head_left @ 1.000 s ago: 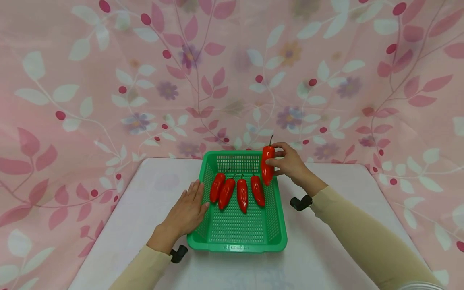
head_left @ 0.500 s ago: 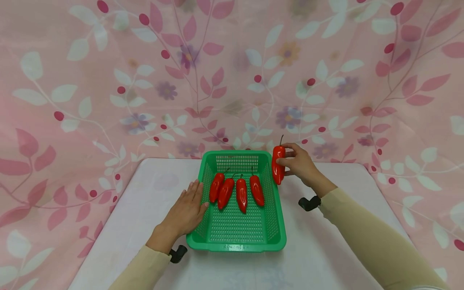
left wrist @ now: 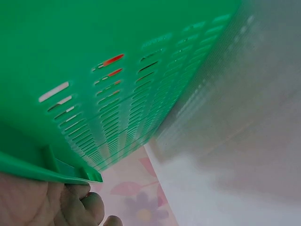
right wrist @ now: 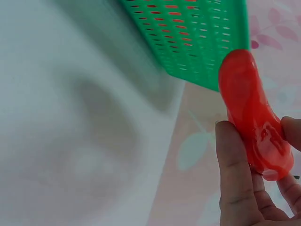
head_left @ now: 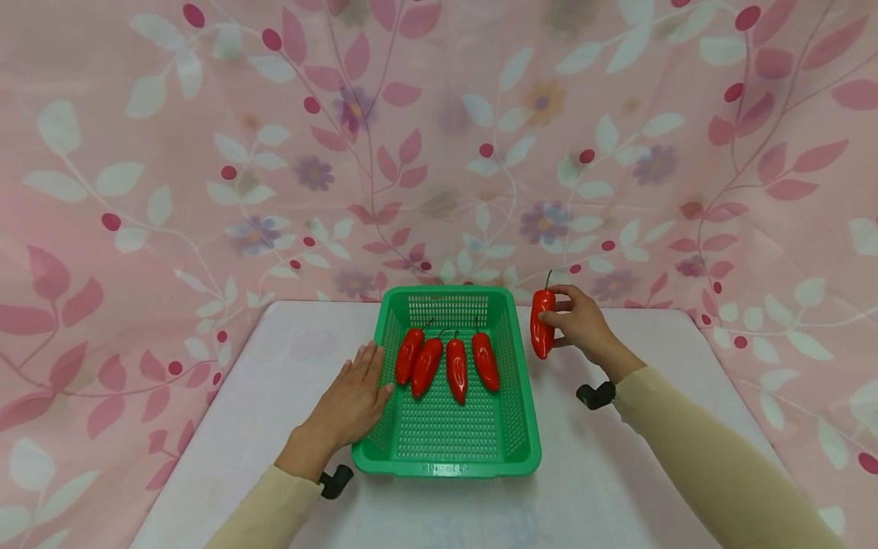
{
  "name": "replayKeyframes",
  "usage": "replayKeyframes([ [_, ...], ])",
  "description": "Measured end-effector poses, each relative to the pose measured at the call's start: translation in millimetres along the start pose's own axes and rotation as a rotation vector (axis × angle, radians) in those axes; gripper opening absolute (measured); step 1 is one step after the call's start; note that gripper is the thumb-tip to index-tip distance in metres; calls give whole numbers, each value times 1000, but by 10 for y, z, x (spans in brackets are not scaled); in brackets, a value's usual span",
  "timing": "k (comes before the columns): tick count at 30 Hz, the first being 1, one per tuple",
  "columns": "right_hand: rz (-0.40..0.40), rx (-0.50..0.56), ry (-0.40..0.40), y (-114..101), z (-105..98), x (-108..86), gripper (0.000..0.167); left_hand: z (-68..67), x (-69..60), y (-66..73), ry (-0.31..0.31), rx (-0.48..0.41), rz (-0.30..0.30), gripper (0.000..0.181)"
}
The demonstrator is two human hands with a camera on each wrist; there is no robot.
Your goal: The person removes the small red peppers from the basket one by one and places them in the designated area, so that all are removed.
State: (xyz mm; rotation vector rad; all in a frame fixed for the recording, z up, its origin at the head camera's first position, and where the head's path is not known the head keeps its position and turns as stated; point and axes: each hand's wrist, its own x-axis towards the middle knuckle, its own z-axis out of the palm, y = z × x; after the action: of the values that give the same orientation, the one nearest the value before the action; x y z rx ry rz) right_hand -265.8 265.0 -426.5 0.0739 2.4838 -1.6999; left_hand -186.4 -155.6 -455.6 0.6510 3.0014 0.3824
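the left wrist view crops the left hand (head_left: 349, 396), straight-fingered on the left rim of the green basket (head_left: 446, 468), and shows the peppers (head_left: 427, 367) inside only as red slivers. right of the head view's centre, the right hand (head_left: 584, 328) pinches a glossy, stem-up red pepper (head_left: 540, 332), its middle partly thumb-covered.

The left sleeve (head_left: 269, 509) and right sleeve (head_left: 706, 457) are plain beige. The left camera (head_left: 336, 482) and right camera (head_left: 597, 396), worn at the wrists, are black and bent.
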Motion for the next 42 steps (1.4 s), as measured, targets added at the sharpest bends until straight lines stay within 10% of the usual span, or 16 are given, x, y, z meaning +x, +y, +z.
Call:
replayKeyframes([
  [42,129,-247,-2,762,162,107,69,27,-12,-7,15,-33,-13,73],
])
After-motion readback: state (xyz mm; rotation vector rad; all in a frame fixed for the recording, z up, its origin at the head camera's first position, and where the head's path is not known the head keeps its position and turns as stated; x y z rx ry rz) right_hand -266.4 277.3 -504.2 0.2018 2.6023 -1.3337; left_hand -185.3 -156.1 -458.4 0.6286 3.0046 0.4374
